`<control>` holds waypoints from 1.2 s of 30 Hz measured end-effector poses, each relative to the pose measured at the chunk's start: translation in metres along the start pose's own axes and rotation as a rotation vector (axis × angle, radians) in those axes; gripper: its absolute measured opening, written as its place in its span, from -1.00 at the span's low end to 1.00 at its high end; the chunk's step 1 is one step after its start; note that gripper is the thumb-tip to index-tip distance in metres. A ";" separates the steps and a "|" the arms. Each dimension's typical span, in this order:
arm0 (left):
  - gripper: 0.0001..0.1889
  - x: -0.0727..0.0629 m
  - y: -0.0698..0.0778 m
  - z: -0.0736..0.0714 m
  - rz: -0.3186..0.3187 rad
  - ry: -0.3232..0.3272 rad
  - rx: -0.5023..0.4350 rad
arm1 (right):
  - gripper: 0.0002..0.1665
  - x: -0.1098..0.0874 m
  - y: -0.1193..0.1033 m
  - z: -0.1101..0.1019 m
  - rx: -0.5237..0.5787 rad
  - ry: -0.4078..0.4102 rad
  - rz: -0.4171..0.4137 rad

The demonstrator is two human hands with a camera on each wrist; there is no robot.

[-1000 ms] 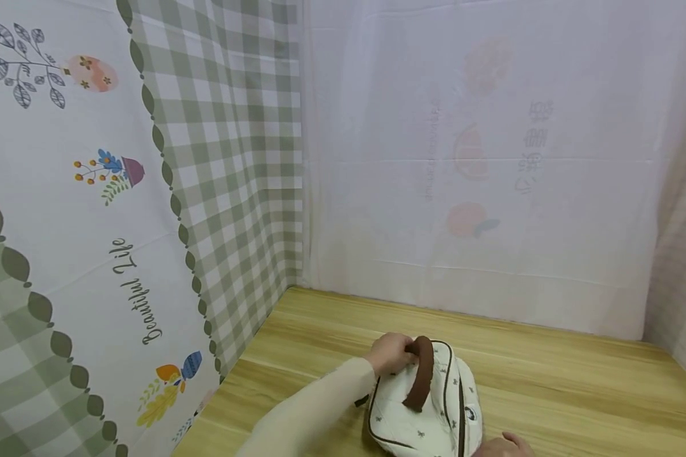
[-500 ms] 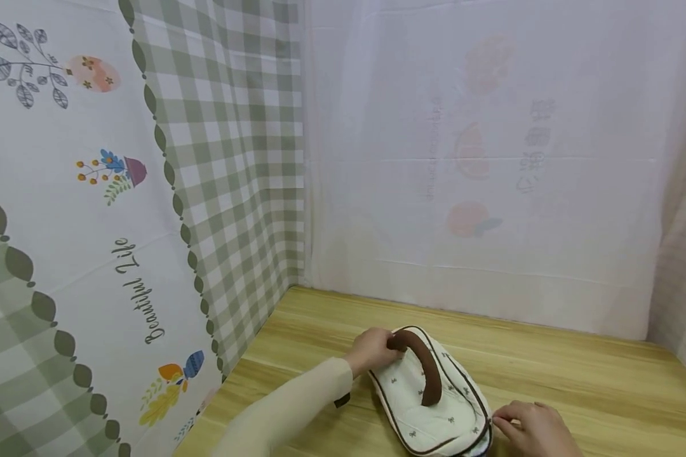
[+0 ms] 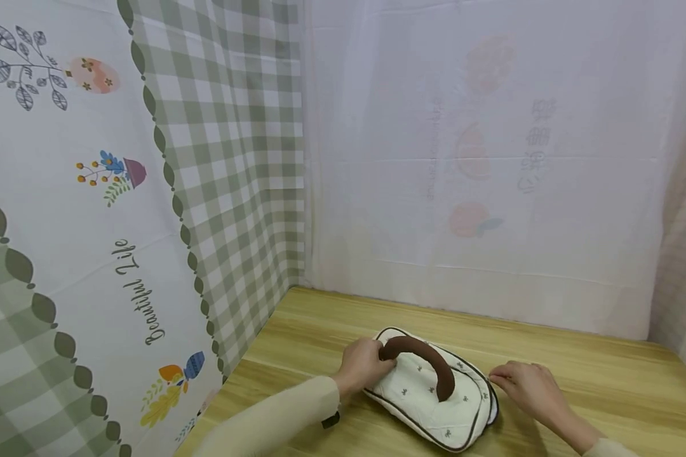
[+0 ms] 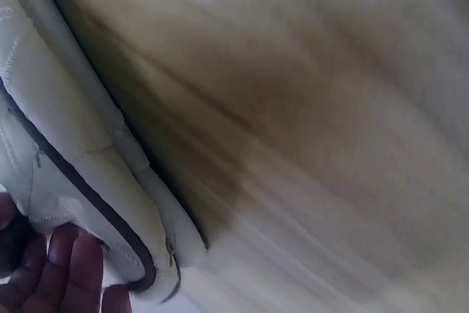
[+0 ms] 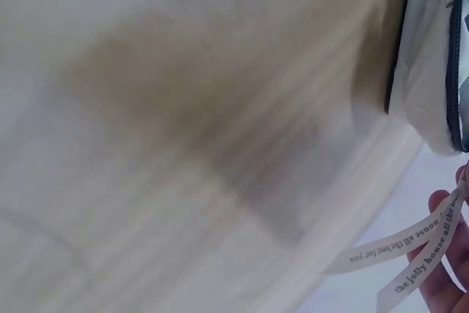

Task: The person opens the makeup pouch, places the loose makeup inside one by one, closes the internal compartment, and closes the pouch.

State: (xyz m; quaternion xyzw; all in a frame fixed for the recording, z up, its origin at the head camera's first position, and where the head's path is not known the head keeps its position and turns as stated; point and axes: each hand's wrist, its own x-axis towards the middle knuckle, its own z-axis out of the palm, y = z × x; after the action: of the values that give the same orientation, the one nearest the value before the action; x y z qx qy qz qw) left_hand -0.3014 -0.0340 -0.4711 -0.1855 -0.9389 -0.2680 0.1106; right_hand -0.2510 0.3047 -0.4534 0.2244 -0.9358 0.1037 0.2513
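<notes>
A small white quilted bag [image 3: 411, 388] with a bow print and dark piping lies on the wooden table. Its curved brown handle [image 3: 437, 367] arches over the top. My left hand [image 3: 361, 365] grips the handle's left end; in the left wrist view its fingers [image 4: 82, 269] curl beside the piped edge. At the bag's right end, my right hand [image 3: 528, 386] pinches a printed ribbon [image 5: 434, 248], whose two tails hang loose past the fingers. A dark zipper [image 5: 453, 71] runs along the bag's edge close to that hand.
Wood-grain tabletop [image 3: 594, 374] surrounds the bag. A green checked cloth with plant prints [image 3: 223, 146] hangs along the left, and a pale sheet [image 3: 377, 190] closes off the back. A small black item [image 3: 331, 420] sits by the left sleeve.
The bag has turned, its right end swinging up and to the right. My right hand has come up from the bottom edge alongside that end, while my left hand has shifted slightly left with the handle.
</notes>
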 end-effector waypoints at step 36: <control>-0.41 0.028 -0.014 -0.006 0.507 -0.291 0.035 | -0.92 0.047 0.037 0.025 0.024 -0.148 0.064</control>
State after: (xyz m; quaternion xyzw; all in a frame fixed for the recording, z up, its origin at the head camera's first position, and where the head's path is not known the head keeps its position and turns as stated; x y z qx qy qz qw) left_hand -0.3322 -0.0402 -0.4642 -0.4490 -0.8730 -0.1860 0.0412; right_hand -0.3155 0.3125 -0.4533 0.2043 -0.9573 0.1060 0.1752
